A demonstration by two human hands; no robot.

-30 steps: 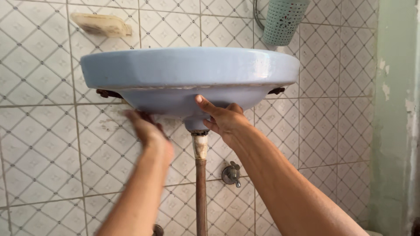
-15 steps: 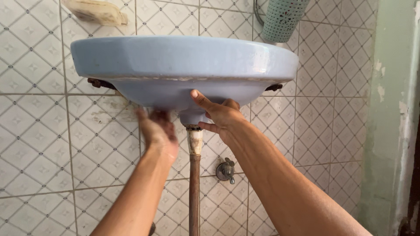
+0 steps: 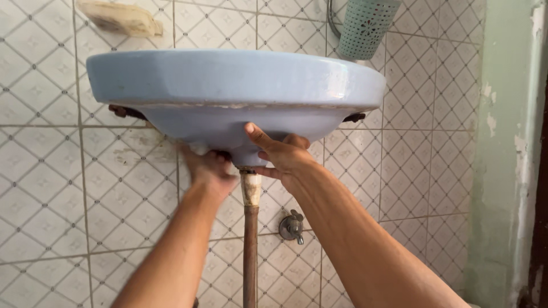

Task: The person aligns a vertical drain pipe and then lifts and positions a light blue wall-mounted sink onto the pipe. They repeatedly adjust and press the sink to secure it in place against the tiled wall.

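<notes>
Both hands (image 3: 208, 165) (image 3: 282, 153) cup blue basin (image 3: 234, 85) underside.

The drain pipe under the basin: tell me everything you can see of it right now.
The drain pipe runs straight down from the underside of the light blue basin, upright, in front of the tiled wall. Its top section is pale, stained and chipped; below a joint it turns rusty brown, like old metal. Its lower end leaves the picture. The right hand grips the basin just beside its top; the left hand reaches up on the other side. A small metal valve sits on the wall to its right.
</notes>
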